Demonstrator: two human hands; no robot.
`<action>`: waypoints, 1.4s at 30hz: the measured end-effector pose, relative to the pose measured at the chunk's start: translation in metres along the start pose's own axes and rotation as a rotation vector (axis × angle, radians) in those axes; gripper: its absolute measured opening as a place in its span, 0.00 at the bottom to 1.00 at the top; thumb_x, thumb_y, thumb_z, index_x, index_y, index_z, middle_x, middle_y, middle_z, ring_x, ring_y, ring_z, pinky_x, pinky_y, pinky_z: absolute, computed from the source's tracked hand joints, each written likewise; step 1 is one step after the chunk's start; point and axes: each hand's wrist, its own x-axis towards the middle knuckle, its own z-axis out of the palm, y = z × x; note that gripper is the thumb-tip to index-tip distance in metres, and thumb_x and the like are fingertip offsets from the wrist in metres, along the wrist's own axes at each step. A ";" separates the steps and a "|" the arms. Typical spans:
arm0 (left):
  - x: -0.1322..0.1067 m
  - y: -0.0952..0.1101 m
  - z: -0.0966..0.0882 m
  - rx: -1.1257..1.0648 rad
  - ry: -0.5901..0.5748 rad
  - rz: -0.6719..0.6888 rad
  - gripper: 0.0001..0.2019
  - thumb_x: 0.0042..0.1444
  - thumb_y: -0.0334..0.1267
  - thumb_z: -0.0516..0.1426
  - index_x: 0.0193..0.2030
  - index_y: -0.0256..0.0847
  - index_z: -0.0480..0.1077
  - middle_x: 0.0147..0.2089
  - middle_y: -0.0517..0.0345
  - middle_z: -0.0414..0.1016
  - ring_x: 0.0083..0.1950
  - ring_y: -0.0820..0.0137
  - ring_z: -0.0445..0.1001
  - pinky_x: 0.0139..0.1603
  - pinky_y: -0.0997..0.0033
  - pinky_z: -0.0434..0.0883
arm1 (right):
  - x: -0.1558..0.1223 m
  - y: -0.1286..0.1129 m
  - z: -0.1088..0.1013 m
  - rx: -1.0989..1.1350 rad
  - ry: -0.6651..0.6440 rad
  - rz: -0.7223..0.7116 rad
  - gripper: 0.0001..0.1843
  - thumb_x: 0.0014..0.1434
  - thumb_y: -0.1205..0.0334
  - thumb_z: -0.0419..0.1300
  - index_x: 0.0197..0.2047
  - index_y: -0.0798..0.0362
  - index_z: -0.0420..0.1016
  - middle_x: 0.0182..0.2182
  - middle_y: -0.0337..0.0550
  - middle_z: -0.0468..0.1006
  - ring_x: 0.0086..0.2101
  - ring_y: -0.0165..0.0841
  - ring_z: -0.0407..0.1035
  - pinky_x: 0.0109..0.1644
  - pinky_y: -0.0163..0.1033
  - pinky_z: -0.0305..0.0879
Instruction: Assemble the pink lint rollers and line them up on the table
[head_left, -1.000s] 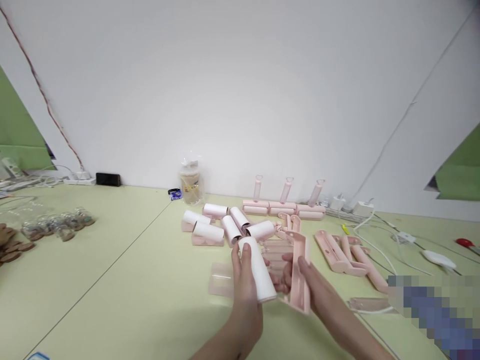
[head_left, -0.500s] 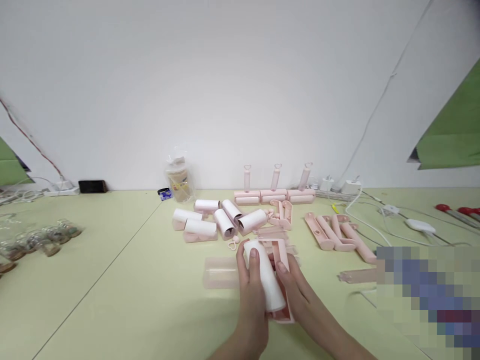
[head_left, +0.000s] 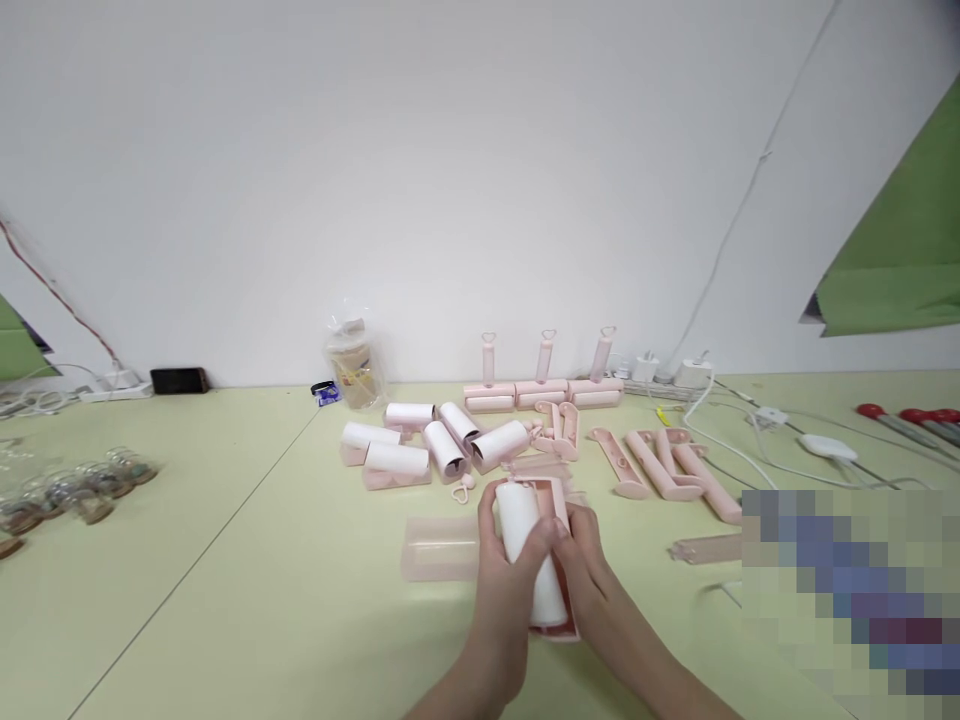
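Both hands are together at the front middle of the table. A white lint roll (head_left: 519, 515) sits slantwise in a pink lint roller frame (head_left: 559, 495), mostly within it. My left hand (head_left: 506, 580) wraps the roll and frame from the left, its thumb laid across the roll. From the right, my right hand (head_left: 589, 565) grips the frame's side, thumb near the left thumb. The fingers beneath are hidden. Just left of my left hand lies a translucent pink cover (head_left: 439, 548). Beyond the hands is a small pink heart-shaped loop (head_left: 463, 489).
Several white rolls with pink covers (head_left: 397, 465) lie behind. Lint rollers with upright handles (head_left: 541, 392) line the wall. Pink frames (head_left: 664, 465) and a translucent handle piece (head_left: 705, 548) are at right, near white cables (head_left: 739, 445). Glass jars (head_left: 90, 495) stand at left.
The roll has settled further into the pink frame. My left thumb has shifted right across the roll, toward the right thumb. The whole view has moved slightly.
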 end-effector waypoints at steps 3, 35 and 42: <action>-0.002 0.013 -0.006 0.146 -0.102 0.009 0.41 0.43 0.43 0.65 0.60 0.51 0.47 0.47 0.55 0.69 0.45 0.63 0.71 0.42 0.70 0.70 | 0.003 0.005 -0.005 -0.118 0.007 -0.109 0.17 0.63 0.48 0.38 0.48 0.49 0.55 0.41 0.46 0.68 0.42 0.38 0.66 0.44 0.44 0.65; -0.047 0.059 -0.083 1.225 -0.686 0.039 0.23 0.46 0.45 0.58 0.51 0.51 0.64 0.46 0.59 0.74 0.41 0.62 0.73 0.33 0.73 0.65 | -0.016 0.049 0.013 -0.729 -0.616 -0.564 0.04 0.36 0.68 0.53 0.21 0.51 0.63 0.22 0.40 0.74 0.21 0.34 0.68 0.22 0.33 0.57; -0.045 0.058 -0.083 1.126 -0.658 0.082 0.28 0.43 0.41 0.60 0.54 0.54 0.63 0.48 0.60 0.74 0.43 0.60 0.73 0.37 0.70 0.67 | -0.025 -0.021 -0.007 -0.324 -0.624 -0.112 0.09 0.43 0.67 0.59 0.30 0.47 0.74 0.26 0.34 0.78 0.27 0.33 0.71 0.26 0.31 0.63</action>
